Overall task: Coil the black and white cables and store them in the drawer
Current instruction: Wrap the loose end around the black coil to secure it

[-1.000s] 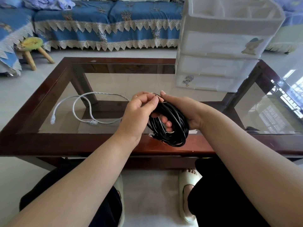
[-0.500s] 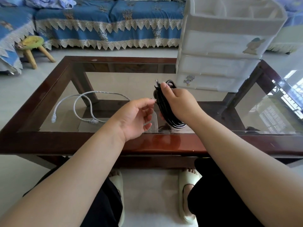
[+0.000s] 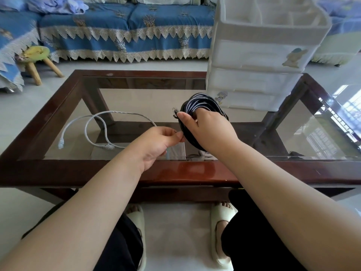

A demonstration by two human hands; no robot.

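Observation:
My right hand (image 3: 210,130) grips the black cable (image 3: 199,101), wound into a tight coil and held upright above the glass table (image 3: 117,171). One plug end sticks out at the coil's upper left. With thumb and fingertips, my left hand (image 3: 156,142) pinches the coil's lower left edge. On the glass to the left lies the white cable (image 3: 125,113) in loose uncoiled loops, both plugs showing. The white plastic drawer unit (image 3: 254,83) stands at the table's back right, just behind the coil, with its front drawers closed.
A blue sofa with lace trim (image 3: 127,26) runs along the back. To the far left on the floor stands a small green stool (image 3: 37,55). My knees and slippered feet sit under the table's near edge.
My right hand has turned the black coil and carried it a little toward the drawer unit. My left hand, which had let go and opened, has come back to the coil's lower edge.

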